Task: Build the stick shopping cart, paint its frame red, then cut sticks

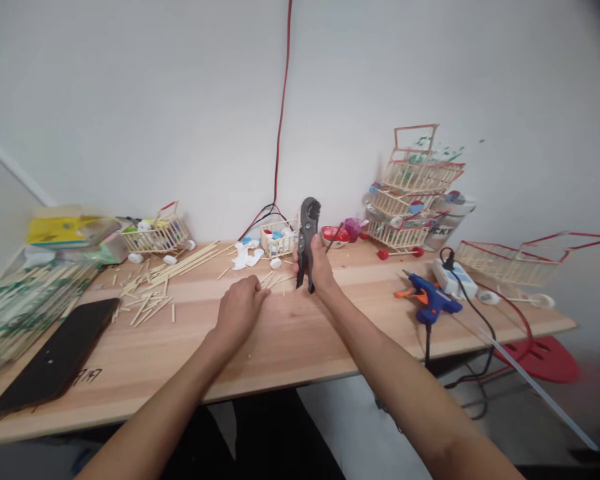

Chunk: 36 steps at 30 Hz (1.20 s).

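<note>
My right hand (320, 267) is wrapped round the handles of a dark grey cutter (307, 230), held upright above the wooden table (290, 340). My left hand (240, 303) rests knuckles-up on the table just left of it, fingers curled over some thin wooden sticks (273, 279); what it holds is hidden. More loose sticks (165, 283) lie scattered to the left. A small stick-built cart (279, 241) with bottle caps stands behind the cutter.
A blue glue gun (430, 300) and white power strip (455, 277) lie at right. Stacked stick carts (413, 193) stand at back right, another cart (155, 233) at back left. A black board (55, 357) lies front left. A red stool (545, 357) stands beyond the right edge.
</note>
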Each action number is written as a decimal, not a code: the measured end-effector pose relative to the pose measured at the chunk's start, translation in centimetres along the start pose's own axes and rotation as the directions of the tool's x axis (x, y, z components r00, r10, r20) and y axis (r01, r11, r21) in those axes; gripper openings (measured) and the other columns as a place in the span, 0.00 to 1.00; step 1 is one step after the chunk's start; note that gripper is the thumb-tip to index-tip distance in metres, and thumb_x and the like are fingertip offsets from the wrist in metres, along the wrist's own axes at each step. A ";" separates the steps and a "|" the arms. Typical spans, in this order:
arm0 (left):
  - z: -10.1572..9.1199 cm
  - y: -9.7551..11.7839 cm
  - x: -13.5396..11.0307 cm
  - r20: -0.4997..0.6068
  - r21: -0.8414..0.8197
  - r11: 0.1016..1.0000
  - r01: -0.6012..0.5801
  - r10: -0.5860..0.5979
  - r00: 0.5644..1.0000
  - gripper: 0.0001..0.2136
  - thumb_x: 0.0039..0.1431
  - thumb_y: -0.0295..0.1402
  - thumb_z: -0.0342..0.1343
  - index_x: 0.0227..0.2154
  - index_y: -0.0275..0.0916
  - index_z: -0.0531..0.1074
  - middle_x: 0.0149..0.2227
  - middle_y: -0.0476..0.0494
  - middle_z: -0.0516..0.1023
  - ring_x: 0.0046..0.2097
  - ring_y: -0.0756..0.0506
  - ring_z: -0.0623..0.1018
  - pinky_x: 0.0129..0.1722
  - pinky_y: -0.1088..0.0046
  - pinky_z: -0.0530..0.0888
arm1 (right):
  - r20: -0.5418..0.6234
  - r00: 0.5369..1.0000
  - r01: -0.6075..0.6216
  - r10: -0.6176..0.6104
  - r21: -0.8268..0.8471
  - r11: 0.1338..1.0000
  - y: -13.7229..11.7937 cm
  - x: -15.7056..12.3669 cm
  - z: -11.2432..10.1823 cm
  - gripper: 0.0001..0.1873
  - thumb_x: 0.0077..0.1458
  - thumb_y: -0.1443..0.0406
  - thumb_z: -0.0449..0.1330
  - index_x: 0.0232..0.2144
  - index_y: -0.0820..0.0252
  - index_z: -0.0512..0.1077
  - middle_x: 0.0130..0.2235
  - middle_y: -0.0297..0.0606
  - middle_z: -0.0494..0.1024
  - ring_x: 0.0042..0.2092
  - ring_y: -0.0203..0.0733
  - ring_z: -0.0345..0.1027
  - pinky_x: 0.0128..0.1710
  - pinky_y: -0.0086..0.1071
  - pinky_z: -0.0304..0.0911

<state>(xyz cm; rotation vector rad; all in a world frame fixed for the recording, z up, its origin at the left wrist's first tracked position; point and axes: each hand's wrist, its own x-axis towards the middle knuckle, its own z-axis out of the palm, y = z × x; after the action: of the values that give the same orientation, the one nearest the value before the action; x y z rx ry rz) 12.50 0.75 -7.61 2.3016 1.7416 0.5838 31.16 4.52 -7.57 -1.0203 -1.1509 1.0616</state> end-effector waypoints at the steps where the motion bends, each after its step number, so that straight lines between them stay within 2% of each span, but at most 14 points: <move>1: 0.0 -0.2 0.0 -0.015 -0.003 1.000 0.003 -0.003 1.000 0.09 0.65 0.34 0.49 0.32 0.39 0.71 0.37 0.38 0.80 0.41 0.40 0.76 0.36 0.68 0.63 | 0.008 1.000 -0.001 0.001 0.000 1.000 0.1 0.0 0.0 0.44 0.48 0.27 0.39 0.25 0.58 0.68 0.20 0.36 0.71 0.20 0.35 0.62 0.20 0.29 0.61; 5: -0.1 -0.9 0.2 -0.027 0.053 0.998 0.017 -0.016 1.000 0.09 0.64 0.28 0.47 0.34 0.40 0.73 0.41 0.39 0.80 0.44 0.40 0.77 0.37 0.68 0.64 | 0.013 1.000 -0.010 0.010 -0.024 1.000 0.1 -0.1 0.1 0.45 0.49 0.27 0.38 0.25 0.59 0.69 0.19 0.36 0.70 0.19 0.34 0.60 0.21 0.29 0.61; 8: 0.0 -1.0 0.4 0.000 0.127 0.992 0.024 -0.024 1.000 0.08 0.63 0.29 0.48 0.35 0.40 0.73 0.42 0.38 0.80 0.45 0.40 0.77 0.37 0.68 0.65 | 0.001 1.000 -0.003 0.003 -0.013 1.000 0.2 -0.1 0.1 0.44 0.49 0.28 0.40 0.25 0.59 0.69 0.19 0.36 0.70 0.20 0.34 0.60 0.20 0.29 0.61; 15: -0.1 -0.6 0.6 0.041 0.210 0.977 0.023 -0.032 0.999 0.12 0.64 0.28 0.44 0.36 0.36 0.74 0.41 0.31 0.80 0.43 0.37 0.78 0.37 0.65 0.66 | -0.002 1.000 -0.003 0.003 -0.019 1.000 0.3 -0.1 0.0 0.44 0.50 0.28 0.40 0.26 0.59 0.70 0.20 0.37 0.72 0.21 0.36 0.64 0.20 0.29 0.61; 21: -1.8 -1.0 0.1 0.016 0.169 0.983 0.070 -0.073 0.997 0.10 0.63 0.31 0.46 0.34 0.39 0.74 0.40 0.36 0.81 0.43 0.39 0.78 0.35 0.68 0.64 | -0.028 1.000 0.000 0.000 0.001 1.000 0.4 0.1 -0.2 0.44 0.49 0.28 0.39 0.27 0.59 0.71 0.20 0.37 0.73 0.21 0.37 0.65 0.20 0.29 0.61; 26: -4.4 -3.9 -0.2 -0.039 0.141 0.974 0.175 -0.171 0.984 0.10 0.61 0.33 0.47 0.34 0.40 0.74 0.40 0.36 0.82 0.43 0.36 0.78 0.34 0.66 0.65 | -0.054 0.999 -0.001 -0.001 -0.028 1.000 0.4 0.1 -0.2 0.44 0.50 0.28 0.38 0.27 0.59 0.70 0.20 0.37 0.72 0.20 0.35 0.62 0.20 0.29 0.61; 28: -5.7 -5.7 -0.3 -0.080 0.197 0.943 0.267 -0.256 0.963 0.12 0.62 0.34 0.46 0.35 0.38 0.75 0.41 0.32 0.81 0.45 0.33 0.78 0.36 0.64 0.67 | -0.053 0.999 0.007 -0.007 -0.006 1.000 0.4 0.1 -0.1 0.44 0.50 0.28 0.39 0.27 0.59 0.70 0.20 0.36 0.72 0.20 0.35 0.62 0.20 0.29 0.60; 31: -7.5 -8.3 -0.3 -0.050 0.310 0.868 0.387 -0.392 0.919 0.12 0.60 0.30 0.46 0.35 0.35 0.76 0.40 0.25 0.80 0.44 0.28 0.78 0.35 0.60 0.68 | -0.047 0.999 0.013 -0.011 0.036 0.999 0.5 0.1 0.0 0.42 0.49 0.28 0.43 0.27 0.59 0.70 0.20 0.36 0.71 0.20 0.36 0.62 0.19 0.29 0.60; 32: -8.0 -9.0 -0.3 -0.061 0.340 0.850 0.402 -0.406 0.912 0.13 0.60 0.29 0.46 0.37 0.33 0.76 0.40 0.24 0.80 0.45 0.27 0.78 0.35 0.59 0.68 | -0.044 0.999 0.010 -0.009 0.038 0.999 0.5 0.1 0.0 0.42 0.49 0.28 0.43 0.27 0.59 0.70 0.19 0.36 0.71 0.20 0.36 0.63 0.19 0.29 0.61; 34: -8.3 -10.0 -0.1 -0.105 0.339 0.853 0.396 -0.384 0.917 0.18 0.62 0.26 0.40 0.47 0.31 0.73 0.48 0.23 0.77 0.49 0.27 0.76 0.38 0.58 0.68 | -0.041 0.999 0.002 -0.001 0.024 1.000 0.6 0.1 0.0 0.42 0.49 0.28 0.43 0.27 0.58 0.70 0.19 0.36 0.71 0.20 0.37 0.63 0.19 0.29 0.61; 36: -8.0 -10.8 0.5 -0.152 0.316 0.878 0.360 -0.327 0.933 0.22 0.65 0.25 0.36 0.55 0.31 0.69 0.52 0.25 0.75 0.52 0.28 0.75 0.41 0.58 0.69 | -0.044 0.999 -0.005 0.006 0.008 1.000 0.7 0.2 0.0 0.42 0.49 0.28 0.42 0.27 0.58 0.70 0.20 0.36 0.71 0.20 0.37 0.63 0.19 0.30 0.61</move>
<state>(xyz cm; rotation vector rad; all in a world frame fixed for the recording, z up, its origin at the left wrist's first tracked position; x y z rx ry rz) -0.20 3.73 -4.42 2.1026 2.3924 0.3496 31.13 4.83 -8.27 -1.0367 -1.1081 1.0419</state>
